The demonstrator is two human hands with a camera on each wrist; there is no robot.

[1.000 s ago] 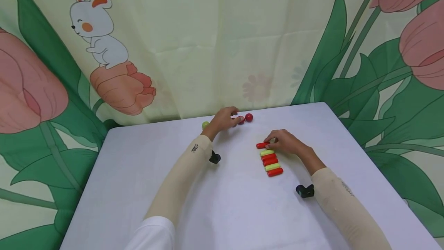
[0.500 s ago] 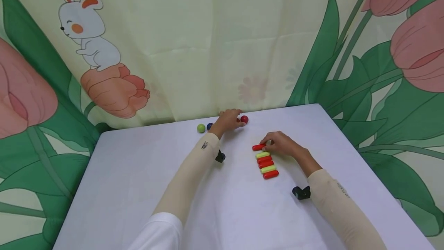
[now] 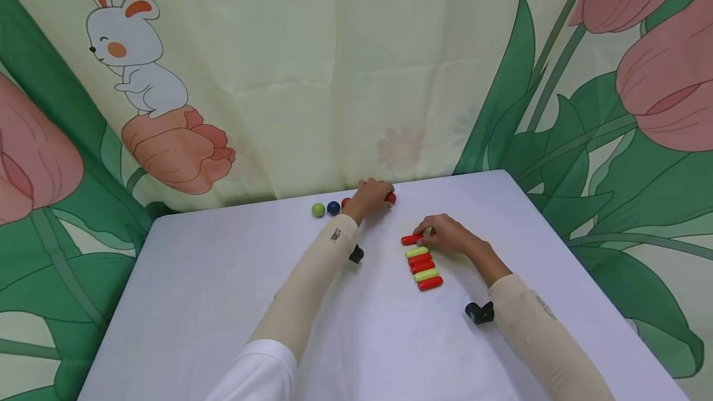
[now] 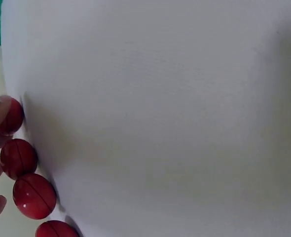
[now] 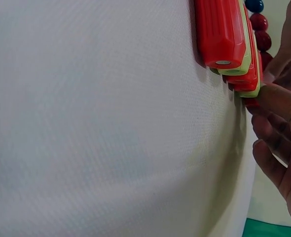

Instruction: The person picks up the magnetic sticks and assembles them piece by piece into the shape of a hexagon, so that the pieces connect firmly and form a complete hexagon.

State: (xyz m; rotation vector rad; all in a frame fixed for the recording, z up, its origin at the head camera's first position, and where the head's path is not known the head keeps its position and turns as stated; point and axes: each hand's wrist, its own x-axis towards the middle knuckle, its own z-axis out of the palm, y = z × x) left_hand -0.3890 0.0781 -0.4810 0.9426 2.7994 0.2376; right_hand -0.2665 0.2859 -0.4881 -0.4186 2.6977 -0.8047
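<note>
My left hand (image 3: pixel 370 198) is at the table's far edge, over a row of small balls. Its thumb and a finger pinch the end red ball (image 4: pixel 11 118); more red balls (image 4: pixel 34 196) with dark seams sit beside its other fingers. Further left in the row lie a green ball (image 3: pixel 318 210) and a blue ball (image 3: pixel 333 208). My right hand (image 3: pixel 448 234) pinches a red stick-shaped piece (image 3: pixel 411 240) at the far end of a column. Below it, red and yellow-green pieces (image 3: pixel 426 275) lie side by side. In the right wrist view, nearer pieces largely hide the held one.
A white-covered table (image 3: pixel 223 277) bears everything. Close behind its far edge hangs a printed curtain (image 3: pixel 278 110) with a rabbit and tulips. Small black wrist cameras (image 3: pixel 480 312) stick out from both sleeves.
My left hand has moved right along the ball row and onto the end red ball, uncovering the blue ball and a red one. The right hand stays at the red piece. The head view has shifted slightly.
</note>
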